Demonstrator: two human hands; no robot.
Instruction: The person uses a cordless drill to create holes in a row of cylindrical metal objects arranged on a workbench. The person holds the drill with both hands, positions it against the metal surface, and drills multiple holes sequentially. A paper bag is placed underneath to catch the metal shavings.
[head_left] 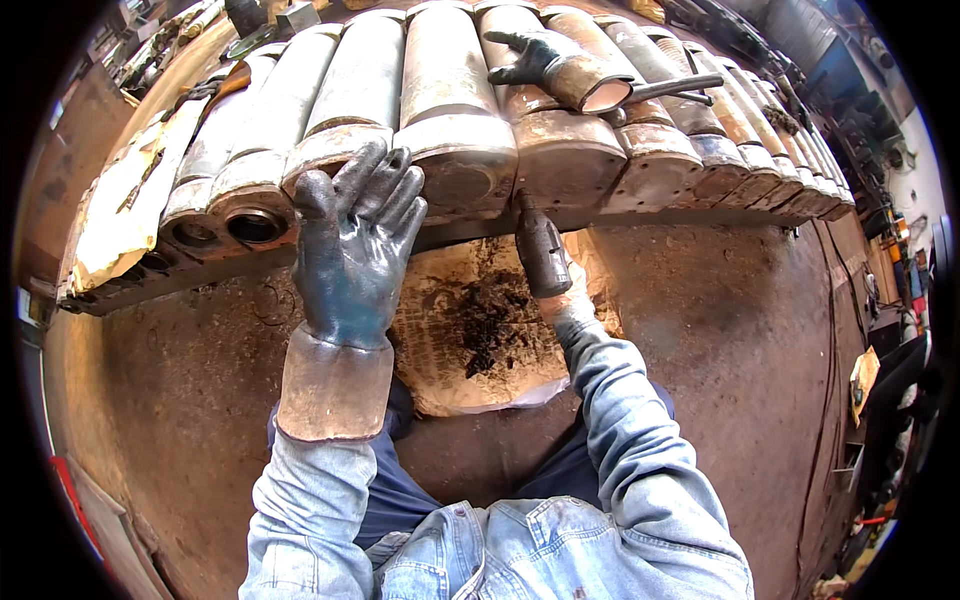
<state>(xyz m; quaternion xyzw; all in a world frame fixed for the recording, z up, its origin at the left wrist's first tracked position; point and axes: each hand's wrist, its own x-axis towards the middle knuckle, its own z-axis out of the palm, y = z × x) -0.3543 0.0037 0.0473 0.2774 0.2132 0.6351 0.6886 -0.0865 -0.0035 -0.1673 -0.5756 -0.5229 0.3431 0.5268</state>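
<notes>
My left hand (pixel 352 255) wears a dark, wet-looking rubber glove with a stained brown cuff. Its fingers are stretched upward, the palm turned up, in front of a row of large metal cylinders (pixel 447 75); nothing lies in it. My right hand (pixel 571 298) is bare and wrapped round the rear of a dark, tapered cylindrical tool (pixel 542 252), which hides most of the fingers. The tool's narrow nose points up at the cylinder ends; whether it touches them I cannot tell. An empty matching glove (pixel 535 60) rests on top of the cylinders, its cuff gaping.
Below the tool, a cardboard sheet (pixel 430 345) on the brown floor carries dark crumbly debris (pixel 487 320). A dark bar (pixel 675 88) lies across the cylinders by the empty glove. Pale paper or cloth (pixel 130 205) covers the row's left end. Clutter lines the right wall.
</notes>
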